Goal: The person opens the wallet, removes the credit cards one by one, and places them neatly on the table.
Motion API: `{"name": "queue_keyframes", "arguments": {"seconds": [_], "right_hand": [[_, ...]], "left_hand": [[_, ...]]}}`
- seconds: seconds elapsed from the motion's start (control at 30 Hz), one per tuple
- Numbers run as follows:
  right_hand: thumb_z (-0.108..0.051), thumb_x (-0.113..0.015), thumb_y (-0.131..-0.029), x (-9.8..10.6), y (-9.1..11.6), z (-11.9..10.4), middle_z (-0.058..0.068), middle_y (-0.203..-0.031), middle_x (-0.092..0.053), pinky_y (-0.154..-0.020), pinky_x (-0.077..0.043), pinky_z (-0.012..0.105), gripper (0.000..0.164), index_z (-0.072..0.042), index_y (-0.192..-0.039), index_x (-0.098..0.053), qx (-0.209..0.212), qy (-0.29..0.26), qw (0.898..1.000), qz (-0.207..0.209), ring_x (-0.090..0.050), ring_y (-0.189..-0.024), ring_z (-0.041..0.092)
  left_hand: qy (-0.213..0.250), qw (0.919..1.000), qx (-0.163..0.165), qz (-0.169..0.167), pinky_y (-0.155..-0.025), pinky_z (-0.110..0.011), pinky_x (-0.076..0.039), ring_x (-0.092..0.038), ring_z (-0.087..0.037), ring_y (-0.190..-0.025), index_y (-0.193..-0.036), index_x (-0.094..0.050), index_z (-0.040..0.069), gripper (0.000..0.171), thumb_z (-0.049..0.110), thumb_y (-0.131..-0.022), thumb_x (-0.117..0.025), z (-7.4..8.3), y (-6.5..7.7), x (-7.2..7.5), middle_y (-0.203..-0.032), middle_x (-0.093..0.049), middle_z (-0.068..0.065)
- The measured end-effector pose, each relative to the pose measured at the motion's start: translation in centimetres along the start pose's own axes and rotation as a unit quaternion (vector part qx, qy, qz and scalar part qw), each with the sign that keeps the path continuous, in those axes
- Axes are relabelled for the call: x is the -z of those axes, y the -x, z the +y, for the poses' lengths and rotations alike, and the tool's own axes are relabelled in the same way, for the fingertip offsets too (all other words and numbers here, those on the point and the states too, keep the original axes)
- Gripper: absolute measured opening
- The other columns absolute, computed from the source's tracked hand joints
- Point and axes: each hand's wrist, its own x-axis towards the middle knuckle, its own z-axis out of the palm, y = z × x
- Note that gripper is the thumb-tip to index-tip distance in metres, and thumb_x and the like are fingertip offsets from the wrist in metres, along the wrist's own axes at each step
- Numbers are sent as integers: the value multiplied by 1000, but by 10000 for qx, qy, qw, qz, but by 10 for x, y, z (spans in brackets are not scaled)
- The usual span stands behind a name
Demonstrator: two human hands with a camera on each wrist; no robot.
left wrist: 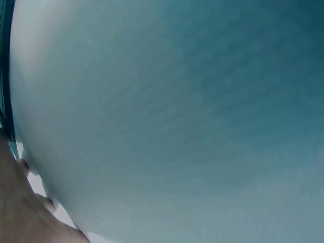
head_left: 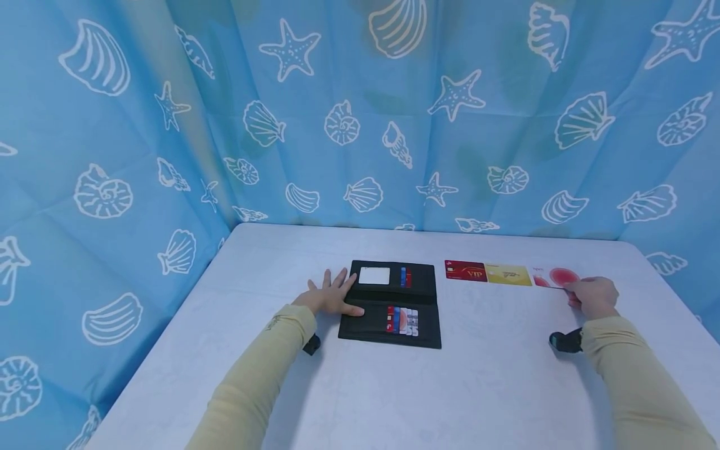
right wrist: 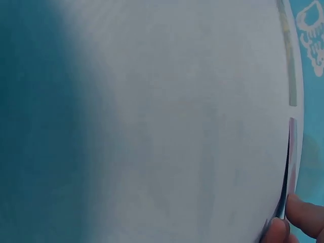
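Observation:
An open black wallet [head_left: 360, 326] lies on the white table, with several cards [head_left: 402, 320] in its near half and more slotted in the far half. Fingers spread, my left hand [head_left: 332, 298] rests on the wallet's left edge, the thumb over the near half. My right hand [head_left: 597, 296] pinches the right end of a white and pink card [head_left: 554, 276] between thumb and finger. In the right wrist view, this card [right wrist: 292, 157] has its held end raised off the table. Only part of the left hand [left wrist: 25, 212] shows in the left wrist view.
A red VIP card [head_left: 465, 270] and a yellow card [head_left: 509, 275] lie in a row to the left of the pinched card. The white table [head_left: 394, 400] ends at a blue curtain [head_left: 349, 162] with sea-shell prints behind and at the left.

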Motion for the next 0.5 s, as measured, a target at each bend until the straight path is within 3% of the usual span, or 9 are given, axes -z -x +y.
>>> {"name": "queue_keyframes", "arguments": {"seconds": [0.1,0.2,0.5], "right_hand": [[-22,-51,-93,0,1,-2,11,-78,-52,-48,-47,20,56,11,-133,-31,27,217,9998,-5,-51,-45,8],[-20,-52,-92,0,0,-3,10,-73,-52,-48,-47,20,54,13,-130,-33,85,361,9993,14,-50,-44,7],[-18,-53,-91,0,2,-5,13,-70,-54,-51,-44,23,44,16,-117,-41,418,1236,9914,56,-53,-55,18]], "left_hand": [[-18,10000,-4,19,-104,-64,2,12,-35,-139,-148,-4,26,94,67,-78,-52,0,0,0,-155,5,-4],[-39,10000,-7,26,-104,-64,2,12,-35,-139,-148,-4,26,94,67,-78,-52,0,1,-1,-155,4,-3],[-28,10000,24,34,-105,-64,1,12,-34,-139,-148,-4,27,94,67,-78,-52,0,0,-1,-155,4,-3]]}}
